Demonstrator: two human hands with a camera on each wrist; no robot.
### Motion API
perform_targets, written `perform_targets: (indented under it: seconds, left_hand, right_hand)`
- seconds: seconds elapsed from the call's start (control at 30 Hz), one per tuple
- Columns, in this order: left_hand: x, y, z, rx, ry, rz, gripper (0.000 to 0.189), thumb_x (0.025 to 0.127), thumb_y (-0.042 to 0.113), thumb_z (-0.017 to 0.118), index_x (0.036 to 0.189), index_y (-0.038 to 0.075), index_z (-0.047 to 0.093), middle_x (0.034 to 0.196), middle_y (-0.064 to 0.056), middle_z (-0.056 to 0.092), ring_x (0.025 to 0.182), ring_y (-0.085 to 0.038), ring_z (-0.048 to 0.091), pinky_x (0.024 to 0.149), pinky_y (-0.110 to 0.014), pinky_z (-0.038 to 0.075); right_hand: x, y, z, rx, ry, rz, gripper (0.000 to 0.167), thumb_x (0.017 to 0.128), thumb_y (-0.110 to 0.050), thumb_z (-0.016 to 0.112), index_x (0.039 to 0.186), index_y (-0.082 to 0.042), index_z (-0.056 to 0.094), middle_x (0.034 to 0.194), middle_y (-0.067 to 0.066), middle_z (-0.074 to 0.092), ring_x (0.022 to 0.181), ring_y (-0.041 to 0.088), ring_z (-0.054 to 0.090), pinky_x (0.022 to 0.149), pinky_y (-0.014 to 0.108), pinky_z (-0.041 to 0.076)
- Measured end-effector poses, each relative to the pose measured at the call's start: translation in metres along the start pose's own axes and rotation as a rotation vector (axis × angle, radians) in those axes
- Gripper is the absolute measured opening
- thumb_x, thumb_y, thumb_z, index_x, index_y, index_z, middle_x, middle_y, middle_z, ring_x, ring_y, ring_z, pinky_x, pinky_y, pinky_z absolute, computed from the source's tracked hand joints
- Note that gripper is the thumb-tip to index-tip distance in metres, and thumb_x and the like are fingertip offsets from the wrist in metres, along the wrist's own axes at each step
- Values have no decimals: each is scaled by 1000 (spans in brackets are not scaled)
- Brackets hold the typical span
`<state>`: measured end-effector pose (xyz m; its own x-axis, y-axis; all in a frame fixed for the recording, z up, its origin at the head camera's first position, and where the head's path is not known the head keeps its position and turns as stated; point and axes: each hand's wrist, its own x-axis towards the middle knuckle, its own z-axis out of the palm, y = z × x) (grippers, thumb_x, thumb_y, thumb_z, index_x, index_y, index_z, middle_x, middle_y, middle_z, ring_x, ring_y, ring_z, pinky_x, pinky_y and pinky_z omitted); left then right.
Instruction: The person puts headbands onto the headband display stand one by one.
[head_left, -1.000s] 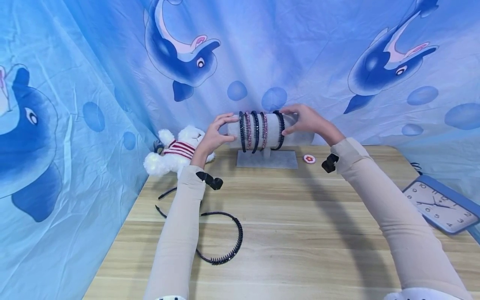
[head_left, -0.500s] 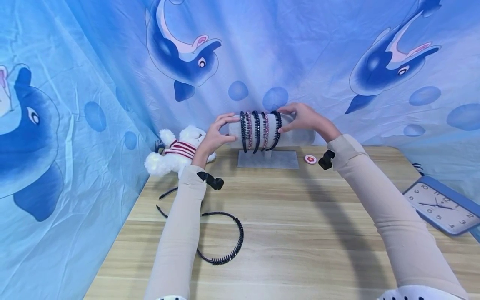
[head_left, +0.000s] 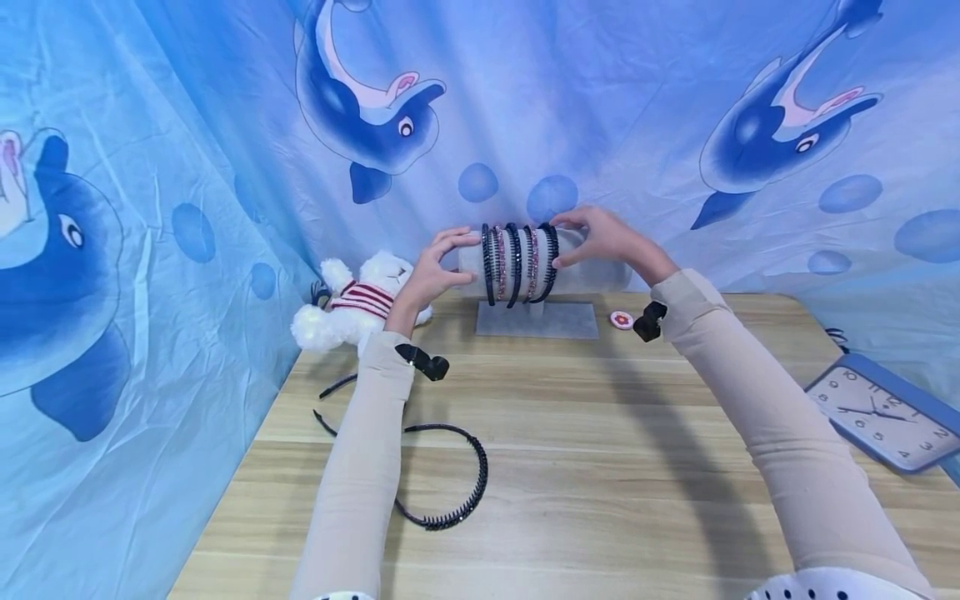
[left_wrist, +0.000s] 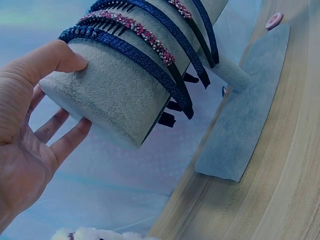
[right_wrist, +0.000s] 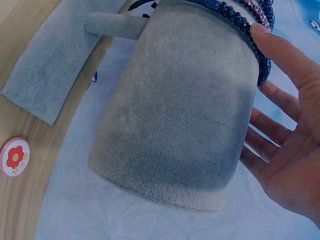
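A grey plush roll on a flat-based stand, a headband display stand [head_left: 540, 321], bears several headbands side by side, black ones and pink-beaded ones. At its left end my left hand [head_left: 431, 271] holds the roll, thumb on the near face and fingers behind, as the left wrist view shows. My right hand [head_left: 606, 237] pinches the rightmost black headband [head_left: 552, 262]; in the right wrist view the thumb [right_wrist: 277, 47] lies against its toothed, beaded edge with the fingers behind. To the right of that headband the plush surface [right_wrist: 175, 115] is bare.
A black toothed headband [head_left: 480, 467] lies on the wooden table [head_left: 585, 500], partly behind my left forearm. A white plush toy [head_left: 337, 321] in a red striped top sits at the back left. The round flower badge [head_left: 622, 320] is right of the base. A blue clock [head_left: 885, 412] stands far right.
My right hand has slid the rightmost black headband a little to the left along the roll, nearer the pink one. My left hand stays at the roll's left end.
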<state>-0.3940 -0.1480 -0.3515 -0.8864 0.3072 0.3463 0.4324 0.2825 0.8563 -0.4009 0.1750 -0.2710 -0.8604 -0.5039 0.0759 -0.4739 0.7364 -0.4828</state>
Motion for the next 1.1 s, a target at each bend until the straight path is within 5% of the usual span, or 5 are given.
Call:
perform_targets:
  seconds: [0.17,0.47,1.1]
  left_hand:
    - [-10,21,2,-8,-10,-21,59,82,-3,75,139,4,60,162,-10,37,152,-30,29,127,-57,20]
    - [3,-6,3,-10,7,-26,62,81,0,78,140,10,60,163,0,36,153,-24,27,128,-56,17]
    - [1,-6,2,-35,23,-1,60,79,0,80,135,14,65,158,5,42,150,-23,32,125,-63,20]
  right_hand:
    - [-1,1,5,-20,26,-13,81,79,-26,88,148,-8,50,143,21,52,132,37,46,115,60,38]
    - [-5,-1,11,-14,76,-56,79,79,-25,88,146,-6,51,143,22,54,132,38,47,114,60,38]
    - [-14,-3,15,81,127,-117,79,79,-22,88,147,-8,52,150,19,52,137,38,45,119,61,33]
